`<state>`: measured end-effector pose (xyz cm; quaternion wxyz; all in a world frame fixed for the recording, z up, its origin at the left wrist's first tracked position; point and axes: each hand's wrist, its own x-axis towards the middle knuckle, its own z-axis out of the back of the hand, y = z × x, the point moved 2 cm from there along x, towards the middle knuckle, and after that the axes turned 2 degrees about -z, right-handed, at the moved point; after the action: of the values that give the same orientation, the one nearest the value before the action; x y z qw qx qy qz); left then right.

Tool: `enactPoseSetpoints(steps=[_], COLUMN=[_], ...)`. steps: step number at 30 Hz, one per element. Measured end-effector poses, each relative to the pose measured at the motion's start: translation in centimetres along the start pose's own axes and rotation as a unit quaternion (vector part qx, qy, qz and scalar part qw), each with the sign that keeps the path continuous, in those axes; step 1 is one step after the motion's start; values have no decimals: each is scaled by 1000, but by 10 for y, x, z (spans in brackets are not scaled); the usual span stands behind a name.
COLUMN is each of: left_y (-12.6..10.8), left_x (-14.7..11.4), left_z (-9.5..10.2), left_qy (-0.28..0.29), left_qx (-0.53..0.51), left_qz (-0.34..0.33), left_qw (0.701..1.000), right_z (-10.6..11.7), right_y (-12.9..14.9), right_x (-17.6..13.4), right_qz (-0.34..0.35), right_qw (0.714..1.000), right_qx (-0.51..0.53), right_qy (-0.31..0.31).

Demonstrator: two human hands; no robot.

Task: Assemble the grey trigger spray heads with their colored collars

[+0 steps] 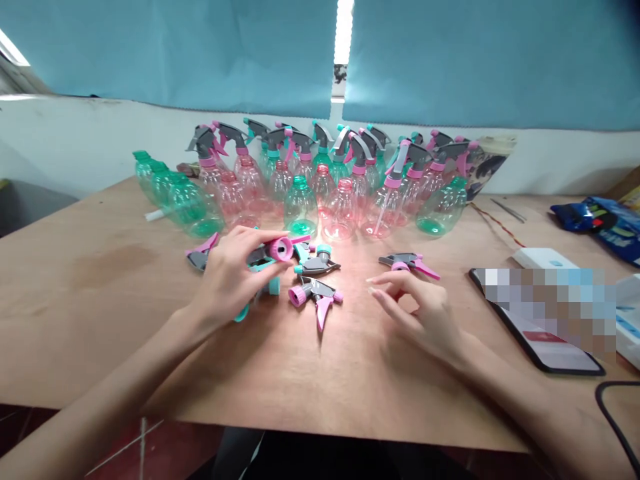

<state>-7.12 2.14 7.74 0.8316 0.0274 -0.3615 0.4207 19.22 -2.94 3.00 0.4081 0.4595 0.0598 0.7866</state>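
My left hand point(227, 277) is closed on a spray trigger head point(281, 249), its pink screw collar turned toward me. Beneath and beside that hand lie more trigger heads, partly hidden by it. Just to its right, a grey trigger head with a turquoise collar point(318, 267) rests behind a grey and pink trigger head point(316, 297). My right hand point(420, 310) hovers low over the table, thumb and forefinger curved with a small gap between the tips and nothing visible in them. Beyond its knuckles lies another grey and pink trigger head point(407, 261).
Several clear green and pink bottles stand behind, some uncapped like the green bottle point(301, 210), others fitted with trigger heads. A phone point(570, 360) lies at right beside a white box point(543, 257). Farther right are a blue packet point(615, 227) and a black cable point(607, 413).
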Motion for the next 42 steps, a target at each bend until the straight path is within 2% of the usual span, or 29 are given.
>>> enactPoseSetpoints(steps=[3,5,7,12,15,17,23,28,30,32,35,38,40,42], left_y=[16,13,0,-33,-38,-38,-39,-49,-58,-69,-82,-80,-74,-70], left_x=[-4,-11,-25,-74,-94,-98,-84,-69,-62,-55,-47,-40,-37,-36], left_z=[6,10,14,17,9,5,3,-1,-9,-22,-46,-64,-70,-71], left_qy=[21,39,56,105,147,159,146,121,103,112,181,230,233,233], left_qx=[7,4,6,54,124,165,174,164,159,136,107,168,220,239], left_qz=[19,8,-21,-96,-120,-114,-79,-97,-122,-151,-199,-170,-127,-116], left_qw=[1000,999,998,988,974,967,971,974,974,973,957,943,939,935], right_z=[-12,-21,-29,-38,-41,-43,-47,-24,-8,9,29,36,33,27], right_y=[7,13,18,20,22,24,32,28,15,-4,-37,-63,-73,-77], right_x=[-2,-3,-4,-9,-12,-12,-9,-2,-1,-2,-4,-2,1,5], right_qz=[58,92,102,90,87,84,68,66,32,-19,-65,-102,-106,-98], right_qw=[996,987,979,975,970,970,975,982,987,987,979,965,962,962], right_qx=[-5,-6,-13,-24,-32,-40,-52,-37,-62,-105,-155,-196,-203,-202], right_qy=[73,133,175,203,223,223,207,171,147,119,111,138,148,156])
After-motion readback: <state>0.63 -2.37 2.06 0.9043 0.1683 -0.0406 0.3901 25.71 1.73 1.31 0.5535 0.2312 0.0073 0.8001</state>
